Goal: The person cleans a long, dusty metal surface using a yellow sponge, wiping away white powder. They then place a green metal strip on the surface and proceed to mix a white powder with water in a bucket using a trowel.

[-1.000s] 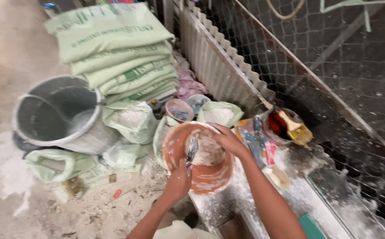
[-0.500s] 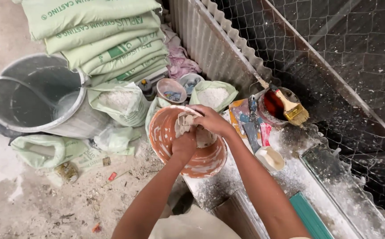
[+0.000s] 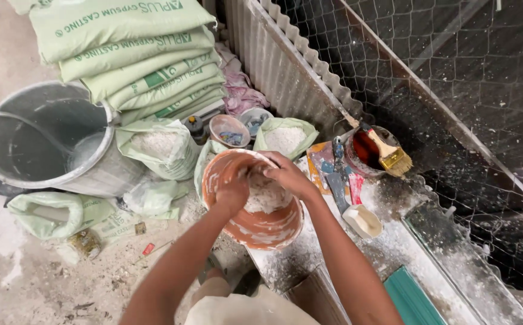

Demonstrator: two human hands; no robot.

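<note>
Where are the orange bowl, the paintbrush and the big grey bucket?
orange bowl (image 3: 267,232), head view, on its near inner wall.
paintbrush (image 3: 394,159), head view, on its yellow bristles.
grey bucket (image 3: 33,144), head view, on its dark inner wall.

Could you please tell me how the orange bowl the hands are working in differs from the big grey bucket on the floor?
The orange bowl sits up on the dusty workbench; the grey bucket stands on the floor. The bowl is small and holds white paste, with the left hand and right hand in it; the bucket is far larger and looks nearly empty. Both are round, open-topped and smeared white.
</note>
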